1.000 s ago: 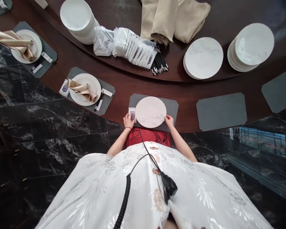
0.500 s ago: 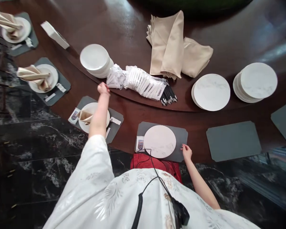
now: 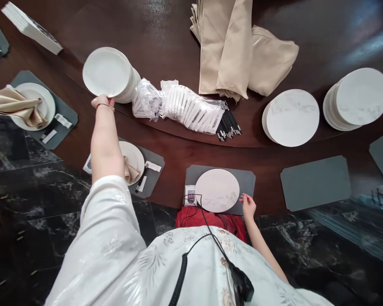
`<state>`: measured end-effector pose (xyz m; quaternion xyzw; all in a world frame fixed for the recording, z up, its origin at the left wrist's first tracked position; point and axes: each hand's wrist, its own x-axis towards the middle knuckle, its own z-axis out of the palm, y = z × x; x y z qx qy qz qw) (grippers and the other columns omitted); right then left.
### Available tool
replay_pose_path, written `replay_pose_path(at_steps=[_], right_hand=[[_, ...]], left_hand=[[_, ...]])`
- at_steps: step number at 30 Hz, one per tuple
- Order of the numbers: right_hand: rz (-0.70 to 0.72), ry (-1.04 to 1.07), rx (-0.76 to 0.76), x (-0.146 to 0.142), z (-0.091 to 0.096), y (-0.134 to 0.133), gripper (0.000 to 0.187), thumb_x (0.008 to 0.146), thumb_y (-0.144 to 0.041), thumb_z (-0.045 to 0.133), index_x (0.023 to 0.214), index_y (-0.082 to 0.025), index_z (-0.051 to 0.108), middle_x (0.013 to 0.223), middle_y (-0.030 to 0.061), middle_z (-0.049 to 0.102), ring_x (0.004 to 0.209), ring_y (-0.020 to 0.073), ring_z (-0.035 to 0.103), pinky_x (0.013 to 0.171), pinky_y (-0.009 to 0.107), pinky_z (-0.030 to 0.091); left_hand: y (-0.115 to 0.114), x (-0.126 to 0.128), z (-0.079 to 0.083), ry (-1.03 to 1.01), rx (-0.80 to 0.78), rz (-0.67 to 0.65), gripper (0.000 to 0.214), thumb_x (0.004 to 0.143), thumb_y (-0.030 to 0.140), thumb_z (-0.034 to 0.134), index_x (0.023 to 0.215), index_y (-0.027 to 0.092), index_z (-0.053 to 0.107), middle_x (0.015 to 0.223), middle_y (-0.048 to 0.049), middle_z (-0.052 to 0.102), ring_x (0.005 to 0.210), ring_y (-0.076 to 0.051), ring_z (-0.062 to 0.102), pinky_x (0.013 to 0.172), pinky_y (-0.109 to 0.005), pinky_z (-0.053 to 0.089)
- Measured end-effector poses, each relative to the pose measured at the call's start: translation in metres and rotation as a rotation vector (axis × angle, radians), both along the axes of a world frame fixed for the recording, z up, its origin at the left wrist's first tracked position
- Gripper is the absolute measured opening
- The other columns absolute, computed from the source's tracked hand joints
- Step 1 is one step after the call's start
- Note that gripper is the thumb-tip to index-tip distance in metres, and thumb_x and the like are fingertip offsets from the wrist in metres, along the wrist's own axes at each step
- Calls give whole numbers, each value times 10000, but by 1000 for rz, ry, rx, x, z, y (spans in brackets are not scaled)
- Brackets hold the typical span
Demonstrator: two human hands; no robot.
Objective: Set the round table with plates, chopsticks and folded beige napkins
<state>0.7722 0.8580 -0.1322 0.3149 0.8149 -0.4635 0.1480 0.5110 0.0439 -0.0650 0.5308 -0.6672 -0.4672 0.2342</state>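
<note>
Left hand (image 3: 104,101), one: arm (image 3: 106,138) stretched far forward. Right hand (image 3: 248,206), one: close in, fingers (image 3: 245,198) loosely bent, forearm (image 3: 265,248) slanting inward.

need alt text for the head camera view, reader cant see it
A person's left hand is at the near rim of a stack of white plates on a dark, curved table; the right hand is beside a marbled plate on a gray placemat. Wrapped packets and beige cloths lie farther back.

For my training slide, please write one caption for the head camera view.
Left hand at the edge of a stack of white plates; right hand beside a plate on a grey placemat.
</note>
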Motion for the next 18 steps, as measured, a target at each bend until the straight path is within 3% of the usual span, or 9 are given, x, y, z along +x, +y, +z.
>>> replay_pose_path(at_steps=[3,5,9,11,14,16,18], right_hand=[[43,28,-52,-9,13,-24,559,737,-652,605,964,-149,693,913,132,723,672,205,682,739,394,585],[63,59,-76,-15,25,-38,550,759,-646,591,973,-149,688,903,126,717,690,206,675,737,383,575],[148,105,-204,-22,47,-72,492,797,-611,587,962,-156,677,867,100,697,714,191,652,729,355,559],[217,99,-314,-22,54,-92,484,806,-615,591,955,-163,679,847,84,688,702,178,640,730,351,558],[317,53,-558,-15,61,-123,498,798,-632,626,1027,-193,678,888,64,694,744,167,649,777,352,567],[342,-8,-736,-6,63,-142,552,809,-640,628,1173,-225,633,1008,71,700,834,178,670,775,348,583],[309,-51,-858,4,62,-155,617,827,-633,623,1319,-272,531,1160,72,671,948,195,675,763,349,604]], left_hand=[[22,6,22,-48,190,145,281,933,-114,347,1178,-16,252,1134,-98,554,820,4,589,857,-288,571],[45,20,36,23,177,177,263,976,-50,312,1219,11,232,1191,-117,560,815,11,594,836,-247,572],[124,92,51,161,161,218,253,972,35,318,1217,98,303,1209,-91,612,853,-10,634,842,-233,588],[185,146,54,238,157,86,330,916,36,367,1229,138,349,1244,-78,624,939,-44,665,898,-258,588],[299,228,55,204,227,-169,552,798,64,500,1309,255,413,1308,-43,621,1101,-149,676,930,-335,603],[379,273,49,112,309,-352,556,820,169,539,1344,336,460,1326,-33,624,1193,-208,646,944,-373,606],[449,304,36,83,436,-452,550,832,253,585,1360,376,491,1334,-38,629,1239,-251,620,968,-413,596]])
